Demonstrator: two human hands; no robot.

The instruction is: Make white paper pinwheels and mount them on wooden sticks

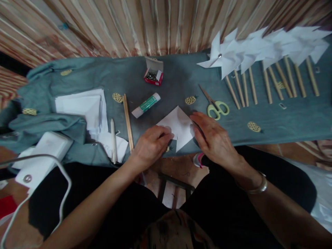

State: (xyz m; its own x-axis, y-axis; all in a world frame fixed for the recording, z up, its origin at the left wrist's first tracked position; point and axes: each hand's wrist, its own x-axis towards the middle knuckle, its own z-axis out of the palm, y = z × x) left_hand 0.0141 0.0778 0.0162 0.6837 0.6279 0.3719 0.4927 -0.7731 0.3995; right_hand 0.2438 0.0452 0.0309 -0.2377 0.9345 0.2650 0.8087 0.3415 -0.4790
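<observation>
A white square of paper [178, 126], turned like a diamond and with a cut in its near side, is at the table's front edge. My left hand [153, 141] is closed at its left side, thumb and forefinger pinching the paper. At the right side, my right hand [215, 136] has the paper's edge between its thumb and fingers. Scissors with light green handles [215, 105] lie just beyond my right hand. Past the left hand are a green and white glue stick [146, 105] and thin wooden sticks [128, 121].
Several paper pinwheels on sticks [259, 52] lie at the back right. An open red and white box of small metal pins [154, 72] stands at the back. On the left are stacked papers [80, 107], a white pen [113, 141] and a white corded device [48, 155].
</observation>
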